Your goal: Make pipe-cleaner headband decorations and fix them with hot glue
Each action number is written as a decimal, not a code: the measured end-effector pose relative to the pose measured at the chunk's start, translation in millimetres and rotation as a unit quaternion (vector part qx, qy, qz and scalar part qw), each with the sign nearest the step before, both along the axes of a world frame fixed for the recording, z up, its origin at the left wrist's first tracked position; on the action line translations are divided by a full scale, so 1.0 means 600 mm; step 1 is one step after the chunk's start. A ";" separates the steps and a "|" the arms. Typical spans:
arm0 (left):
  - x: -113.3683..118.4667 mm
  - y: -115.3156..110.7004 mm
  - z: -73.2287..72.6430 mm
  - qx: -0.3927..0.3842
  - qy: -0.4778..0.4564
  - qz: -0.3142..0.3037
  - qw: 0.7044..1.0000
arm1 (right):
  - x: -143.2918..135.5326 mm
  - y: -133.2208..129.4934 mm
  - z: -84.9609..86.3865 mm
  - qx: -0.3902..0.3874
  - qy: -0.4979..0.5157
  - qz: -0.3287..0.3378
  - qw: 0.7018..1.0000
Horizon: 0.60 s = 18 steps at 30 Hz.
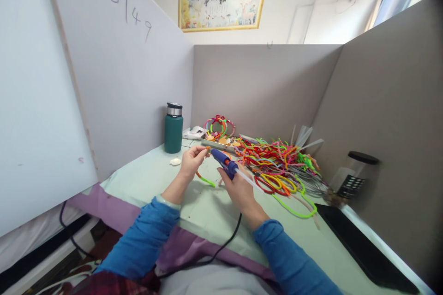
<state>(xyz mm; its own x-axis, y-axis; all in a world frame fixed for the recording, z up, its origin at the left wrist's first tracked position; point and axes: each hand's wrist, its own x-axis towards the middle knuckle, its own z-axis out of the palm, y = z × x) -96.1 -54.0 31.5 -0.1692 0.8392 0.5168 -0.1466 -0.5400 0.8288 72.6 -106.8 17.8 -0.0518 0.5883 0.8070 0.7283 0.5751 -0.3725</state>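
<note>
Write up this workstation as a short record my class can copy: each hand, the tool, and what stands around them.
Left hand: pinching a small orange piece
Right hand: gripping a blue glue gun
Tool detail: pale stick protruding from the back
Beyond right hand: heap of colourful strips
Beyond left hand: green bottle, upright

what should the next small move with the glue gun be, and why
Probably dab a little glue on the orange piece: the left hand pinches it, and the right hand holds the glue gun with its tip close by.
</note>
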 end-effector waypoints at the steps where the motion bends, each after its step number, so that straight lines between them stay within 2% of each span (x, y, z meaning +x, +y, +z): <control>1: 0.000 0.000 0.000 0.002 -0.001 0.000 1.000 | 0.000 0.000 0.000 0.002 0.001 -0.004 1.000; 18: -0.002 0.005 -0.004 0.006 0.005 -0.005 1.000 | 0.001 0.003 -0.003 0.010 -0.006 -0.005 1.000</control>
<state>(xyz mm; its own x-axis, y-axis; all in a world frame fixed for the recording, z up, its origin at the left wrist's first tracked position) -97.4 -51.0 29.0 -0.1558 0.8342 0.5291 -0.1428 -0.5490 0.8235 73.0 -105.1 16.2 -0.0564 0.5730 0.8176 0.7388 0.5748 -0.3518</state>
